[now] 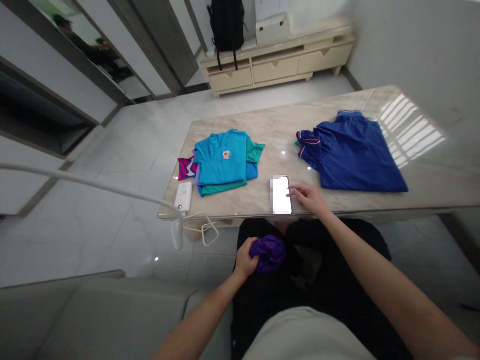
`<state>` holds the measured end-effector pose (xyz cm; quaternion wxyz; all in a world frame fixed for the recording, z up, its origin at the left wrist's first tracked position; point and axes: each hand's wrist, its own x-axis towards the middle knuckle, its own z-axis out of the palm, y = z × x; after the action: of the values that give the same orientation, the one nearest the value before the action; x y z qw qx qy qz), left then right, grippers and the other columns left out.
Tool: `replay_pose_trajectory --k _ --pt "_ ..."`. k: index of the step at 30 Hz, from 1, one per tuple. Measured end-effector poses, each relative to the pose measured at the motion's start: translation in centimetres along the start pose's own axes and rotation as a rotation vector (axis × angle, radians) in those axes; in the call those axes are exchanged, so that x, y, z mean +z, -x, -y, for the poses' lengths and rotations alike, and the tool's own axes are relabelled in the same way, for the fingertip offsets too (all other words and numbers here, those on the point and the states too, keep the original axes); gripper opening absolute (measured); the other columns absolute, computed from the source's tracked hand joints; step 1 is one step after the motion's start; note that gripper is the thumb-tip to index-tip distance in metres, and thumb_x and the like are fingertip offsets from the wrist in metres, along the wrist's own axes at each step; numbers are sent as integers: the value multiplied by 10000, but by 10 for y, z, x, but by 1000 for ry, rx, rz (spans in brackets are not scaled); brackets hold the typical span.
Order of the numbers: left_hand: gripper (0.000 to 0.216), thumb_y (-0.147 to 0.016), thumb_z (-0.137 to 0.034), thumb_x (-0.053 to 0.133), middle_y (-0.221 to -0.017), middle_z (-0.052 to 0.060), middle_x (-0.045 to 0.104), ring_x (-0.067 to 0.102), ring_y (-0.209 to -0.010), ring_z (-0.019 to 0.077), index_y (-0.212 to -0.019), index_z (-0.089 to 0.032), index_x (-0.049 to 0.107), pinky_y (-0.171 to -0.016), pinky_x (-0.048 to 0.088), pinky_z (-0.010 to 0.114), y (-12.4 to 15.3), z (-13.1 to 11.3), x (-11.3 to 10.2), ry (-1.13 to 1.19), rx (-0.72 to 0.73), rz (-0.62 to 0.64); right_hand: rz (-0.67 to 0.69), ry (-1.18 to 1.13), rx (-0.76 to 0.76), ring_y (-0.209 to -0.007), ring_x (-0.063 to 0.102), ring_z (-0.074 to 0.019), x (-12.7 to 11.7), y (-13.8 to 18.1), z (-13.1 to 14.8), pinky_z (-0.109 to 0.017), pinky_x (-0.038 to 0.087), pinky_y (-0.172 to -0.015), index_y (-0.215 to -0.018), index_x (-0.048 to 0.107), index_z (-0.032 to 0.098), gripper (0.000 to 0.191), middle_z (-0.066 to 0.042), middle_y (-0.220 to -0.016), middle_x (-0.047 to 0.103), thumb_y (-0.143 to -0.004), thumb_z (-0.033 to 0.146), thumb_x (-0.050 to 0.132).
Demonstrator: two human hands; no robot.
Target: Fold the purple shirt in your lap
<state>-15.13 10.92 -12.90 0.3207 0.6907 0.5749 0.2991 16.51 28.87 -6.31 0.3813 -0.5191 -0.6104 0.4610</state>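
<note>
I sit at a low marble table (375, 210). In my lap, my left hand (245, 260) is closed round a bunched purple garment (270, 252). My right hand (308, 197) rests on the table edge with its fingers stretched out, the fingertips touching the right side of a phone (280, 195) whose screen is lit. A stack of folded turquoise and blue shirts (223, 161) lies on the table's left part. A dark blue shirt (352, 152) is spread out flat on the right part.
A white power bank (183, 196) with a looped white cable (204, 231) lies at the table's left front corner. A cream drawer cabinet (277, 62) with a black backpack (227, 25) and a white box stands at the far wall. Grey sofa cushion at lower left.
</note>
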Motion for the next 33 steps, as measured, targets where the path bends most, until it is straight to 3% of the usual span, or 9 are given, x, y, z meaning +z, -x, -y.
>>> replay_pose_trajectory --k 8,13,18,24,33 --pt "382 -818 -225 572 -1122 118 710 684 -1071 270 -1187 -158 644 -989 538 418 -1 -4 -2 -6 2 13 28 -8 -10 -517 517 -125 1 2 -3 -247 378 -497 -1291 692 162 554 -89 -863 794 -943 572 560" --pt "392 -821 -254 572 -1135 124 710 679 -1092 279 -1194 -154 643 -1005 531 432 -1 -3 -2 -9 4 13 -7 21 -37 -522 449 -115 2 2 -3 -269 379 -511 -1432 604 211 579 -103 -1150 778 -946 522 564" --pt "398 -819 -259 571 -1142 121 712 676 -1106 281 -1199 -163 641 -1014 527 442 0 -2 -1 -18 -4 12 18 34 -37 -504 443 -121 0 1 -4 -263 331 -497 -1326 689 174 531 -84 -895 800 -955 524 542" --pt "393 -832 -283 566 -1144 129 710 680 -1104 278 -1195 -152 636 -1007 533 430 0 -2 -1 -19 -2 9 3 59 -48 -498 420 -112 1 1 -6 -262 324 -499 -1371 663 191 539 -67 -889 789 -948 506 552" --pt "380 -847 -291 565 -1135 125 712 685 -1088 280 -1195 -158 639 -997 537 435 -1 -3 -1 -16 3 8 -2 107 -77 -496 375 -108 6 3 -6 -278 310 -494 -1262 735 203 461 -47 -832 772 -912 461 583"
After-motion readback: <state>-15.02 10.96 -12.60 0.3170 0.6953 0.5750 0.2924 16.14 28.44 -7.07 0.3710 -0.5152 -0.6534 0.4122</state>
